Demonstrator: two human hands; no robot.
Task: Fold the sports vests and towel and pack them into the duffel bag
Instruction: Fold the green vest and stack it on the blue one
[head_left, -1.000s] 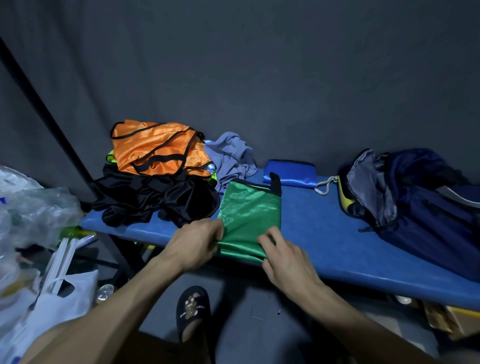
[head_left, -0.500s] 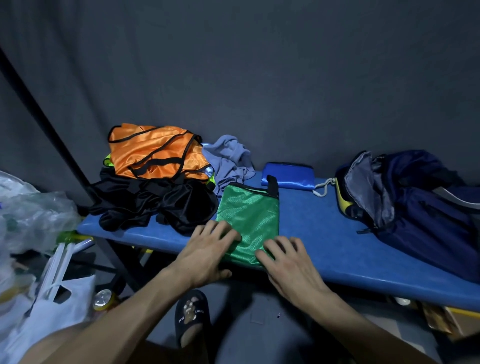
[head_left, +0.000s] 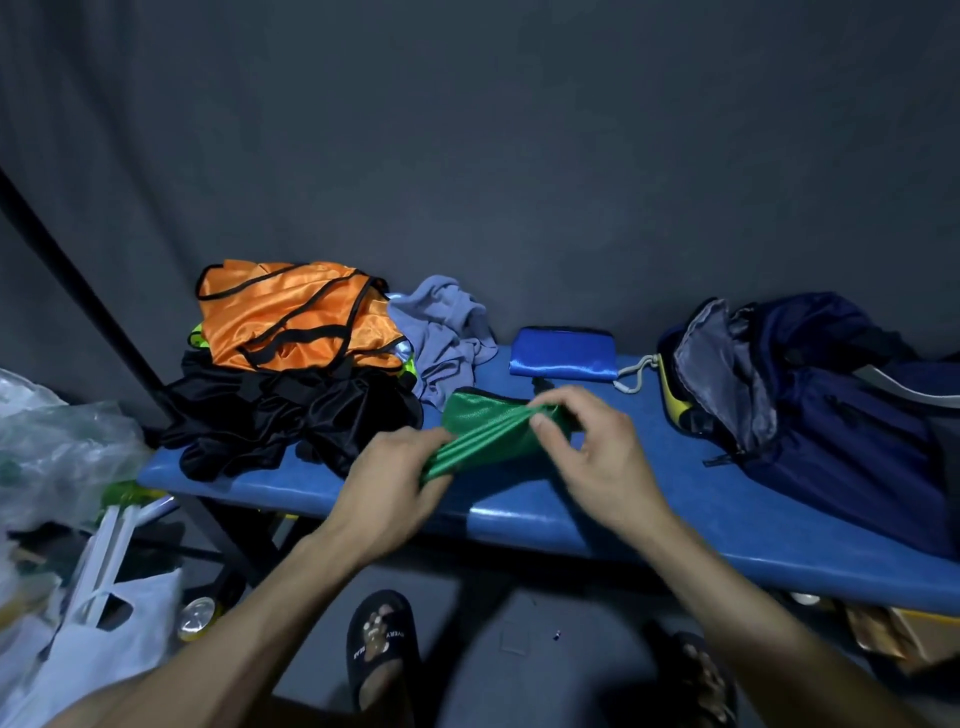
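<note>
A folded green vest (head_left: 488, 431) is lifted off the blue bench (head_left: 597, 519) between both hands. My left hand (head_left: 395, 483) grips its near left end. My right hand (head_left: 587, 457) pinches its far right end between thumb and fingers. An orange vest (head_left: 291, 317) lies on top of black vests (head_left: 291, 415) at the left of the bench. A crumpled grey-blue towel (head_left: 447, 332) sits behind them. A folded blue vest (head_left: 563, 354) lies by the wall. The navy duffel bag (head_left: 810, 405) stands open at the right.
Clear plastic bags (head_left: 57, 447) and a white bag (head_left: 104, 639) crowd the floor at the left. A black pole (head_left: 104, 322) slants past the bench's left end. My feet in slippers (head_left: 382, 649) are under the bench's front edge. A dark curtain hangs behind.
Both hands were pressing flat on the green vest on the bench. Now they have gathered it into a narrower bundle and raised it off the surface.
</note>
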